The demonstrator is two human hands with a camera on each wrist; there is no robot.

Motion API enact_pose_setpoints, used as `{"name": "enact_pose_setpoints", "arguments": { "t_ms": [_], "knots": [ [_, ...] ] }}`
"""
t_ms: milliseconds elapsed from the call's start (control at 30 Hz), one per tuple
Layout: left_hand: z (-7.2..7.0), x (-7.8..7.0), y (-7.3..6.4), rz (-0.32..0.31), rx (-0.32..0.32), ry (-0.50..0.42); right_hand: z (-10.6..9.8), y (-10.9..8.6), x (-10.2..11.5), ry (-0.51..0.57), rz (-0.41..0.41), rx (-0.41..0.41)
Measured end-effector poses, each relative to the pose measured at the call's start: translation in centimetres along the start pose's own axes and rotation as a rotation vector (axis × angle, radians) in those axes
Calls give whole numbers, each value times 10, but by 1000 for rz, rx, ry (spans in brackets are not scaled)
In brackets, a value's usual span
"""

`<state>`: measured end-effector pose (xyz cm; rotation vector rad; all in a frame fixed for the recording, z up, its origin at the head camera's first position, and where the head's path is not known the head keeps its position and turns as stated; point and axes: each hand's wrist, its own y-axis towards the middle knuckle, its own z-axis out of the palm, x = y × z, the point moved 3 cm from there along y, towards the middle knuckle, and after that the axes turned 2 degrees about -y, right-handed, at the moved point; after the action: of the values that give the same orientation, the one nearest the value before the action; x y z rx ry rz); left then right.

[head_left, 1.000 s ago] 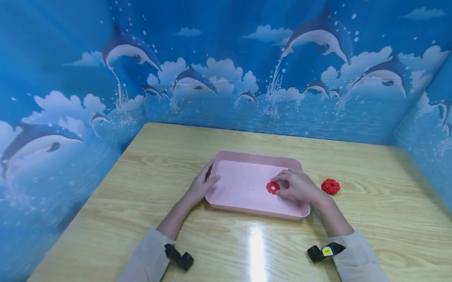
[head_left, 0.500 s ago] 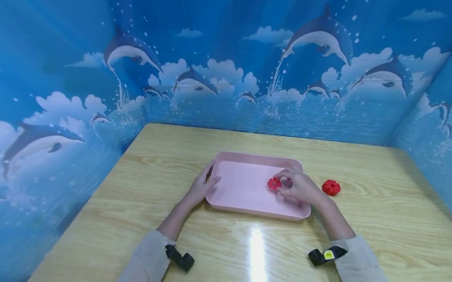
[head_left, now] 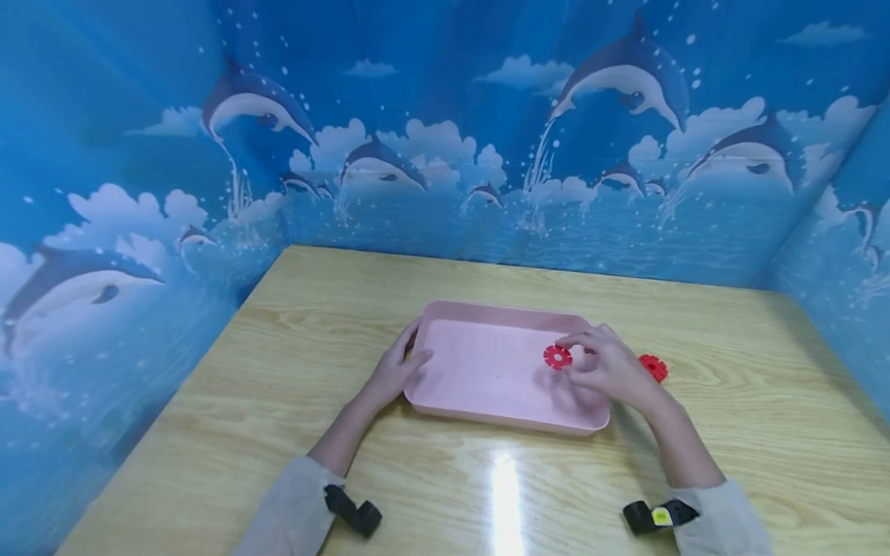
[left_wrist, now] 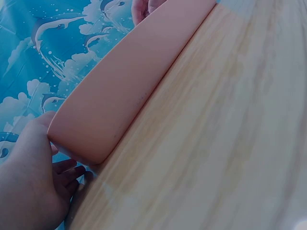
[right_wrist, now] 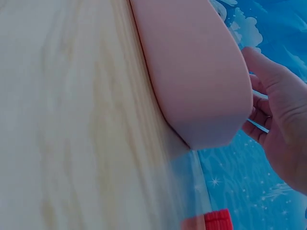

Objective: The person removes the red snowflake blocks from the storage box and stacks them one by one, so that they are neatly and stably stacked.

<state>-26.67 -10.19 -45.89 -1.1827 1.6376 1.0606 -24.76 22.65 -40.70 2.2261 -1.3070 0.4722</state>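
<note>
My left hand holds the left end of a shallow pink tray, thumb over the rim and fingers along the outer wall. In the left wrist view, the left hand appears at the tray's near corner. Over the tray's right half, my right hand pinches a flat red notched disc with a hole in its middle. From the right wrist, the tray's outer wall hides the disc, and the right hand shows beyond the rim.
Just right of the tray, a stack of red notched discs lies on the wood-grain table, partly behind the right hand. A dolphin-print curtain rises at the table's back edge and along both sides.
My right hand has moved right and slightly away from me, lifting the red disc with it towards the tray's right end. The left hand and tray have stayed in place.
</note>
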Motion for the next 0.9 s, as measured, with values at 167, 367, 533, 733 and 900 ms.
{"name": "enact_pose_setpoints", "arguments": {
  "t_ms": [167,367,533,733,900],
  "knots": [
    [1,3,1,-13,5,-10,-11,-9,-3,5,10,-50],
    [-2,-22,-7,-16,22,-12,-24,-20,-12,-34,-10,-110],
    [-2,-34,-12,-27,27,-2,-37,-31,-19,-84,-4,-142],
    [-2,-33,-12,-31,26,-14,-51,-44,-27,-100,64,-153],
    [-2,-33,-12,-23,25,-12,-59,-54,-34,-101,113,-162]
  ]
}}
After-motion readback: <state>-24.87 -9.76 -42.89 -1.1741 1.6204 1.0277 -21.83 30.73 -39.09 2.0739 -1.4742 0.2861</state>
